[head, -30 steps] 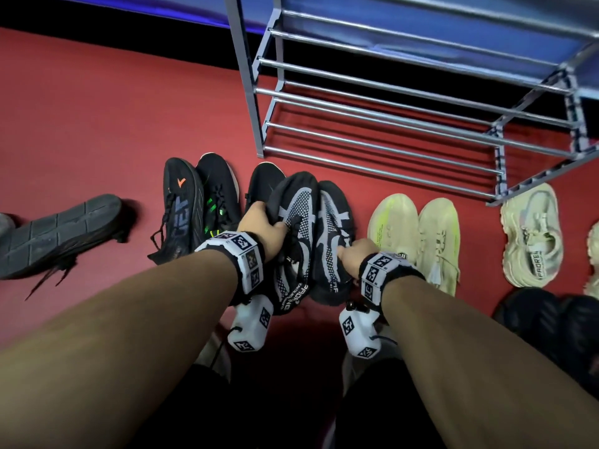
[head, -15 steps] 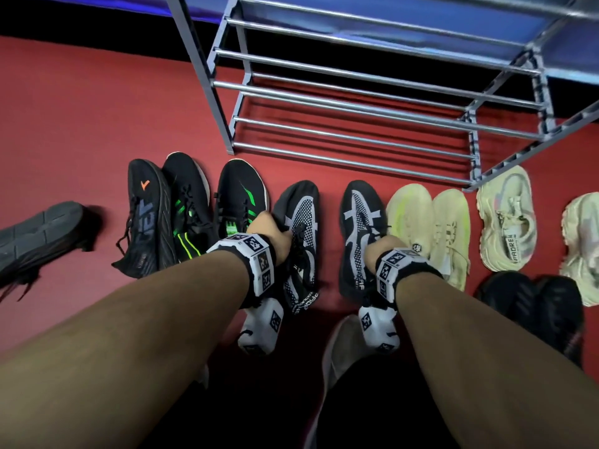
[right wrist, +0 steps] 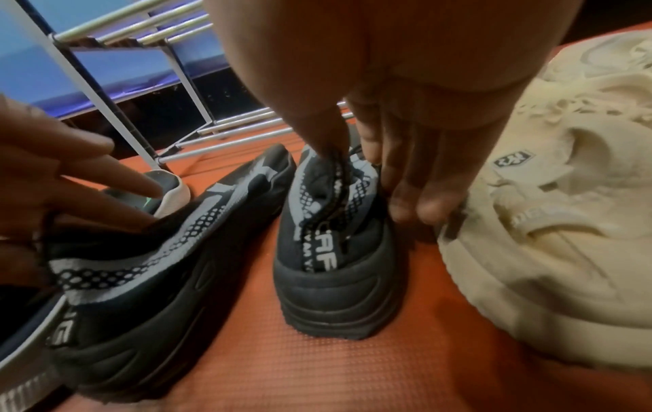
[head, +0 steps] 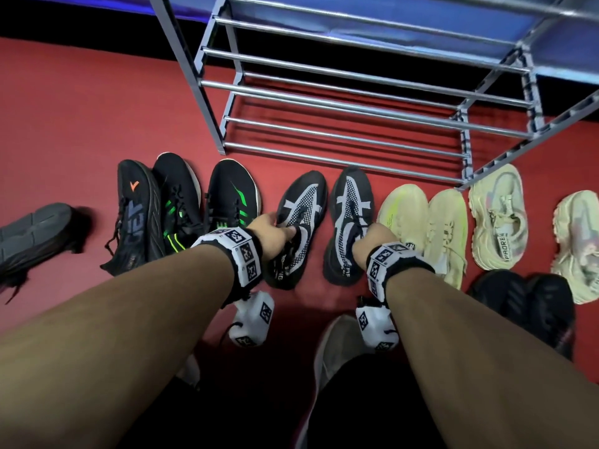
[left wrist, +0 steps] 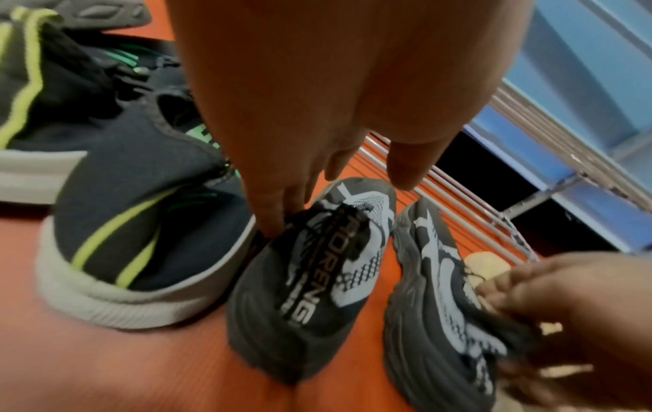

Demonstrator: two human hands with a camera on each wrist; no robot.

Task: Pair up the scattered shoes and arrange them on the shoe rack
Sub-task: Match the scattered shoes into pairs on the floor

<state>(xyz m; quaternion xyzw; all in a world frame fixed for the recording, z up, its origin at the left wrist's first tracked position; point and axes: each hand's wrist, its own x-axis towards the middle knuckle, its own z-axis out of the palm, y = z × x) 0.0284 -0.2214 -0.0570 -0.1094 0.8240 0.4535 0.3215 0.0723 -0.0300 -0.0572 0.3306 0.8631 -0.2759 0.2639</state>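
Two black-and-white knit shoes stand side by side on the red floor in front of the shoe rack (head: 340, 92), toes toward it. My left hand (head: 280, 228) reaches the left shoe (head: 301, 205); in the left wrist view its straight fingers (left wrist: 275, 217) touch the shoe's collar while the thumb hangs free. My right hand (head: 369, 236) is on the right shoe (head: 350, 202); in the right wrist view its thumb (right wrist: 324, 133) is at the shoe's tongue strap (right wrist: 335, 223) and its curled fingers lie on the outer side. No shoes are on the rack's bars.
Left of the pair are two black shoes with green stripes (head: 233, 196), a black shoe with an orange mark (head: 136, 209) and an overturned grey-soled shoe (head: 32, 231). Right of it lie a cream pair (head: 402, 215), two chunky cream shoes (head: 496, 218) and black shoes (head: 518, 303).
One second ago both hands held the two shoes tilted and pressed together. They now stand flat on the floor with a small gap, and my left fingers have straightened.
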